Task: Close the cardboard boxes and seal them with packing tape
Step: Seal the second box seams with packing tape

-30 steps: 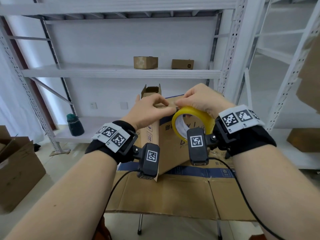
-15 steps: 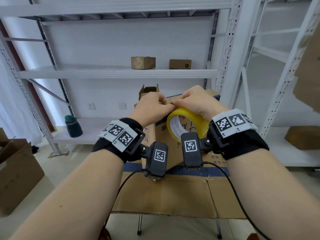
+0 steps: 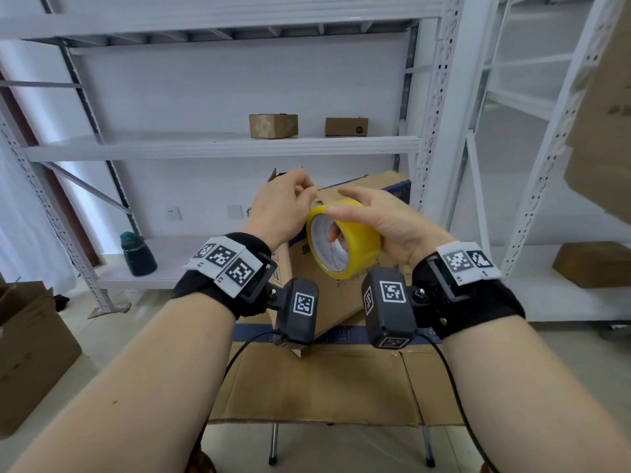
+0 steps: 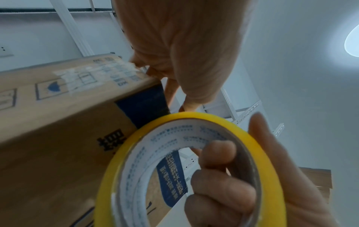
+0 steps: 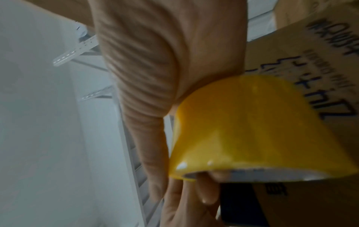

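Note:
My right hand (image 3: 386,220) holds the yellow packing tape roll (image 3: 355,247), with fingers (image 4: 217,169) hooked through the white core and the thumb on the outer face. My left hand (image 3: 283,209) is just above and left of the roll. Its thumb and forefinger are pinched together as on the tape's free end, but the clear strip itself is hard to make out. Behind both hands a tall cardboard box (image 3: 338,302) with blue print stands tilted, with one small flap up at its far top. The roll (image 5: 252,130) hangs close in front of the box's side (image 5: 310,76).
The box stands on flattened cardboard (image 3: 324,384) laid over a small table. Behind is a white metal rack holding two small boxes (image 3: 273,126) and a dark bottle (image 3: 138,254). An open carton (image 3: 27,343) sits on the floor at left, and another box (image 3: 594,268) on the right rack.
Both hands were picking at the top of the roll. My left hand has now drawn up and left, away from it, and the roll has turned its open core toward me.

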`<state>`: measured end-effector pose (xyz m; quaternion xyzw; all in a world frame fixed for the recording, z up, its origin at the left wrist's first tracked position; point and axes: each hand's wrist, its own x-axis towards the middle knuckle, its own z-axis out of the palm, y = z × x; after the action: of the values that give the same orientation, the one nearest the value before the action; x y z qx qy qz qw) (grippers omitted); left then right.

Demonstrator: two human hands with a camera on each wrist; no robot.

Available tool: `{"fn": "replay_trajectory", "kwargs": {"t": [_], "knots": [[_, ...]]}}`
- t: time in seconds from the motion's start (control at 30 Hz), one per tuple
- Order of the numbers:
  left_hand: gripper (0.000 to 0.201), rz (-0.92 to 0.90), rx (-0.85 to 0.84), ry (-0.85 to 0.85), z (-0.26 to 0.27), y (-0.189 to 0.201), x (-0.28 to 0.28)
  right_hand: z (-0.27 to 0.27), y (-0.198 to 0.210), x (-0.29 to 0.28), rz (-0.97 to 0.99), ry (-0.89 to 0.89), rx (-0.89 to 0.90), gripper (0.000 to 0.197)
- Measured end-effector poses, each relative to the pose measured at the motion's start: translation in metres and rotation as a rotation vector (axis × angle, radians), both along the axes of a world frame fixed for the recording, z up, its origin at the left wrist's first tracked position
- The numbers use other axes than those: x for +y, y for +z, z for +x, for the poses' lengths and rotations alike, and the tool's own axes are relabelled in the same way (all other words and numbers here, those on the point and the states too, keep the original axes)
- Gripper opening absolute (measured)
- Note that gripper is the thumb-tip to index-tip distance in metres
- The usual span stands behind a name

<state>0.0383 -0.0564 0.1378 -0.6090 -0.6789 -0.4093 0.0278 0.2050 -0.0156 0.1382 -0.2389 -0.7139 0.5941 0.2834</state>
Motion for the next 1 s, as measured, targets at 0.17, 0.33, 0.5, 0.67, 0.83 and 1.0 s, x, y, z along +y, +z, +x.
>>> {"fn": "replay_trajectory", "kwargs": {"t": [0.17,0.33,0.5,0.67,0.83,1.0], "knots": [[0.013,0.032,-0.023,0.02,-0.003,-0.001,0.001,0.01,-0.009,0.009,-0.012,0.115,0.016,0.032],[0.012,0.059,0.01,0.041,-0.004,-0.006,0.005,0.011,0.0,0.016,0.076,0.013,-0.1,0.036],[0.015,0.107,0.047,0.06,0.002,-0.014,0.01,0.012,0.002,0.018,0.186,0.018,-0.251,0.028],[0.014,0.095,-0.023,0.054,0.005,-0.022,0.011,0.014,-0.007,0.021,0.205,-0.005,-0.368,0.031],[0.014,0.134,-0.004,0.088,0.008,-0.037,0.01,0.018,-0.005,0.017,0.267,-0.029,-0.425,0.035],[0.014,0.148,-0.034,0.067,0.009,-0.035,0.011,0.02,0.012,0.019,0.491,-0.081,-0.565,0.036]]}}
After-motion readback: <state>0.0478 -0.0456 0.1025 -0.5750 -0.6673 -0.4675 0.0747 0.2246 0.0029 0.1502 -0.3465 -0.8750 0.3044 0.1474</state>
